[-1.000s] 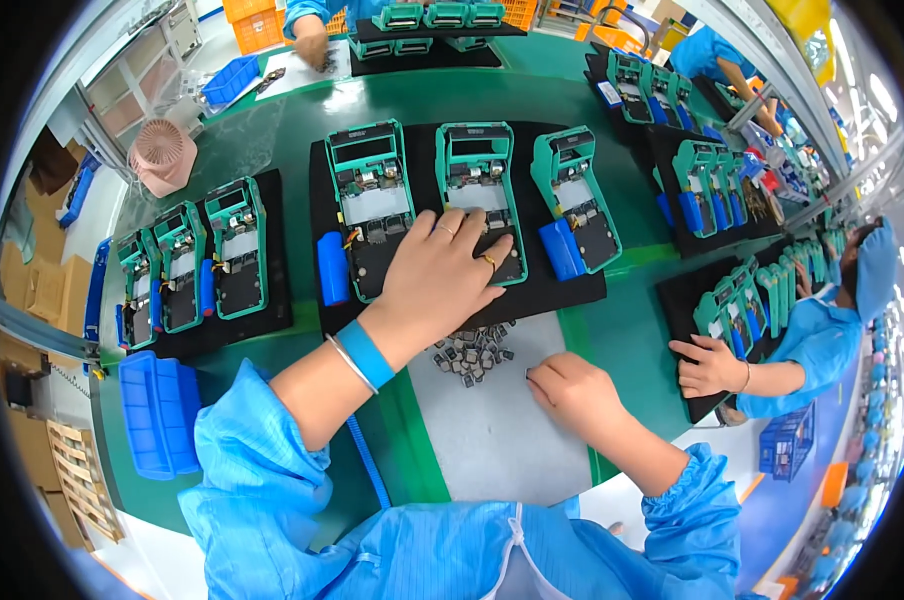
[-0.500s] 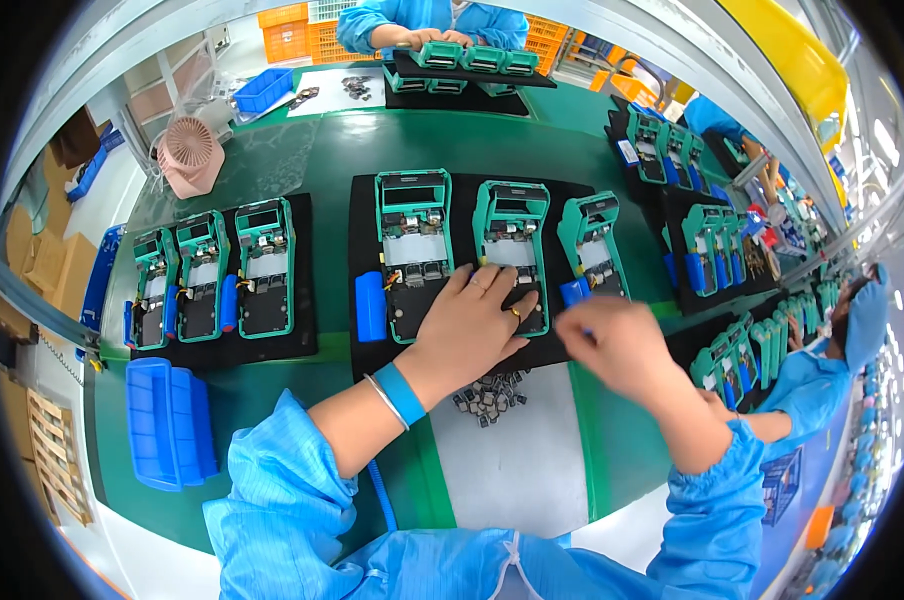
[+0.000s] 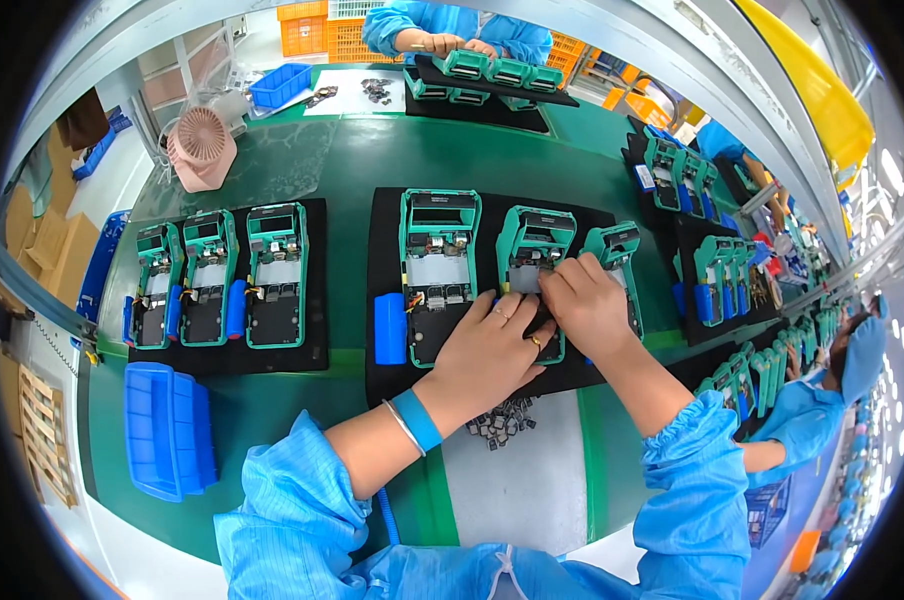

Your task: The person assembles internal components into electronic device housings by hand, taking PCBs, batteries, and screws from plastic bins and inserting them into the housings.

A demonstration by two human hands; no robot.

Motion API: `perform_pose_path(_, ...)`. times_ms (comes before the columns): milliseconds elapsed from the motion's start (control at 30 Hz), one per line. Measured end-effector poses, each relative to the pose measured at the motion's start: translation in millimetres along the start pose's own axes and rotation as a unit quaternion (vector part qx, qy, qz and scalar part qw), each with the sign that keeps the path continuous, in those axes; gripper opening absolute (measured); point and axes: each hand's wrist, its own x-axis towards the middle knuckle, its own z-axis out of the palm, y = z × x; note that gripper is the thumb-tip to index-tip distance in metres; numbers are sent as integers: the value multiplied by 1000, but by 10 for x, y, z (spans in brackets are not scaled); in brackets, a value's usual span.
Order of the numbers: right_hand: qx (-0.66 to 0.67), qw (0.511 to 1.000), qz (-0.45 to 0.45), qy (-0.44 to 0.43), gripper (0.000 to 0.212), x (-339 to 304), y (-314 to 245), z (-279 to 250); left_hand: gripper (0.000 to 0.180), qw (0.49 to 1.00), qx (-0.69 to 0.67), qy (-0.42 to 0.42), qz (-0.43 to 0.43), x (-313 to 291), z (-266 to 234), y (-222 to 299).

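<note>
Three green device housings with exposed circuit boards lie in a row before me: a left housing (image 3: pixel 439 240), a middle housing (image 3: pixel 535 228) and a right housing (image 3: pixel 612 240). My left hand (image 3: pixel 487 340) rests across the lower part of the middle housing, its fingers stretched out and apart. My right hand (image 3: pixel 587 305) pinches at that housing's board, beside a grey panel (image 3: pixel 525 281); whatever sits between its fingertips is hidden. A blue battery pack (image 3: pixel 390 328) lies beside the left housing. The right housing is partly covered by my right hand.
A black mat (image 3: pixel 384 215) lies under the housings. Small dark parts (image 3: pixel 500 422) are heaped on a pale sheet (image 3: pixel 512 490) near me. To the left are another mat of housings (image 3: pixel 277 270), a blue bin (image 3: pixel 169 430) and a pink fan (image 3: pixel 202 150). Co-workers' hands (image 3: pixel 442 43) show opposite.
My right hand has moved left from beside the right housing to the middle housing's board. My left hand stays on the middle housing. The whole view has shifted slightly.
</note>
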Motion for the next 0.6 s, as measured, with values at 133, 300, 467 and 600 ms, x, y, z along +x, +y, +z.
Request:
perform_pose_path(133,-37,999,-31,-23,16,65,5,-81,52,1000,2,-3,2,11,-18,-3)
perform_pose_path(300,-53,997,-49,-34,15,123,49,-59,53,1000,2,2,4,0,-32,-5)
perform_pose_path(467,-41,997,-9,-71,16,219,85,-141,54,1000,7,5,8,-6,-27,4)
perform_pose_path(600,-82,994,11,-76,11,196,52,-122,52,999,25,-15,13,32,-21,11)
